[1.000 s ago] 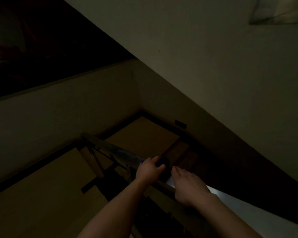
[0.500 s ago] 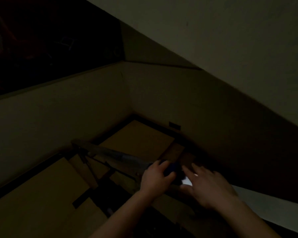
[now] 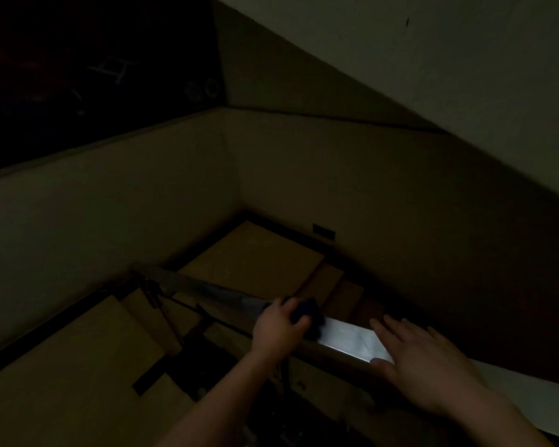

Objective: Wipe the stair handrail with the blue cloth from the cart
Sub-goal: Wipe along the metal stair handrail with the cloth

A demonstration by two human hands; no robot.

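The stairwell is very dim. A flat handrail [image 3: 349, 341] slopes down from the lower right toward a corner post at the left, one stretch catching the light. My left hand [image 3: 279, 329] is shut on a dark blue cloth [image 3: 305, 309], pressed onto the rail's top. My right hand [image 3: 423, 361] lies flat on the rail with fingers spread, a short way up from the cloth, holding nothing. The cart is out of sight.
Tan stair treads [image 3: 255, 259] and a landing lie below the rail. Dark metal balusters [image 3: 157, 300] stand under it at the left. Pale walls close in on the left and right, meeting at a corner ahead.
The view has turned left. My left hand with the cloth has slid a little down the rail. My right hand has moved away from it, baring a bright stretch of rail between them.
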